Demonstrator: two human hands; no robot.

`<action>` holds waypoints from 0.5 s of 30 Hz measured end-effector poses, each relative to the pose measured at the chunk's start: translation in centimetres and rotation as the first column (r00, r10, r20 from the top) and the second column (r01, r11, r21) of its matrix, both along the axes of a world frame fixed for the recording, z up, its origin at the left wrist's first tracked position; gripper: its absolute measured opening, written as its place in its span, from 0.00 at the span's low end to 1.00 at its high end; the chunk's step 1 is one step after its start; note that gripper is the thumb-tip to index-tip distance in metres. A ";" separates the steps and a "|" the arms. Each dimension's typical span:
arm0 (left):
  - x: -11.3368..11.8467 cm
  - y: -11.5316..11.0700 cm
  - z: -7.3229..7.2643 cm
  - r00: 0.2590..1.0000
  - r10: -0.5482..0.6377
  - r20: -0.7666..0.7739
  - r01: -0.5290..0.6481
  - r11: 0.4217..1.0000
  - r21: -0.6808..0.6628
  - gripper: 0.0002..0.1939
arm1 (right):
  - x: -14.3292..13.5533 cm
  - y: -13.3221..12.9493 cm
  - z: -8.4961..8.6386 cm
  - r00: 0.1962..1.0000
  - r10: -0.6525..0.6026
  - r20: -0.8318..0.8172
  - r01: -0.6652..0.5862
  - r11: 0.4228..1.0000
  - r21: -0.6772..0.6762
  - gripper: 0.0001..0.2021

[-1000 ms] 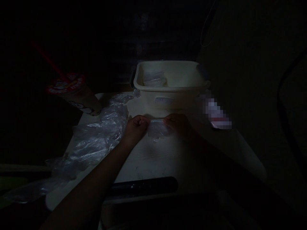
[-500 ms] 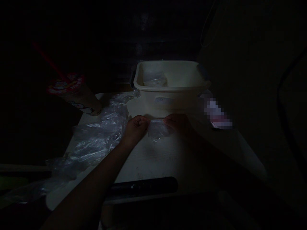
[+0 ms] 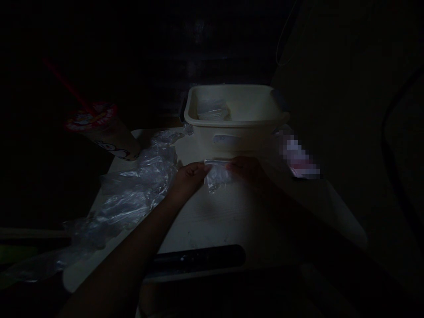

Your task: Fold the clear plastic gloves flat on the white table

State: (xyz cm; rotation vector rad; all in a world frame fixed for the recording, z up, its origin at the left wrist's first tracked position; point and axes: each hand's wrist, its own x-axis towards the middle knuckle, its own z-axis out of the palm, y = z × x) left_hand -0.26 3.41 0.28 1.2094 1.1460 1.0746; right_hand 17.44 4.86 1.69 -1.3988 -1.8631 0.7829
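Note:
A small clear plastic bag (image 3: pixel 219 176) is stretched between my two hands above the white table (image 3: pixel 202 221). My left hand (image 3: pixel 191 174) pinches its left side near the top edge. My right hand (image 3: pixel 244 169), in deep shadow, grips the right side. Just beyond the hands stands a cream plastic basin (image 3: pixel 236 128) with a small label on its front. Inside it, at the left, lies a stack of clear plastic bags (image 3: pixel 212 110). To the left of my left hand spreads a heap of crumpled clear plastic (image 3: pixel 139 181).
A drink cup (image 3: pixel 111 132) with a red straw stands at the table's left back. A pixelated pinkish item (image 3: pixel 301 161) lies at the right. A long black bar-shaped object (image 3: pixel 198 259) lies along the front edge. The surroundings are very dark.
The bag now shows a raised top edge above my fingertips, and its left corner is visible beyond my left fingers. Both hands have stayed in nearly the same place.

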 end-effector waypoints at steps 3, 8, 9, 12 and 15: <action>0.1 -0.3 0.4 0.996 -0.058 -0.074 0.060 0.998 0.023 0.10 | 0.0 -0.1 0.3 0.998 -0.006 -0.056 0.005 1.000 -0.018 0.10; 0.1 -0.2 0.3 0.999 -0.020 -0.045 0.022 0.998 0.050 0.10 | 0.3 0.2 -0.1 0.997 0.081 -0.006 -0.081 0.997 -0.017 0.12; 0.1 -0.2 0.2 0.999 -0.023 -0.032 0.025 0.998 0.054 0.10 | 0.4 0.3 -0.2 0.996 0.086 0.010 -0.086 0.996 -0.018 0.13; 0.1 -0.1 0.1 1.000 -0.020 -0.001 0.020 0.998 0.052 0.10 | 0.5 0.4 -0.3 0.994 0.104 0.028 -0.103 0.994 -0.036 0.13; 0.1 -0.1 0.1 0.999 -0.031 -0.011 0.032 0.999 0.027 0.10 | 0.4 0.3 -0.2 0.996 0.087 0.001 -0.087 0.995 -0.058 0.13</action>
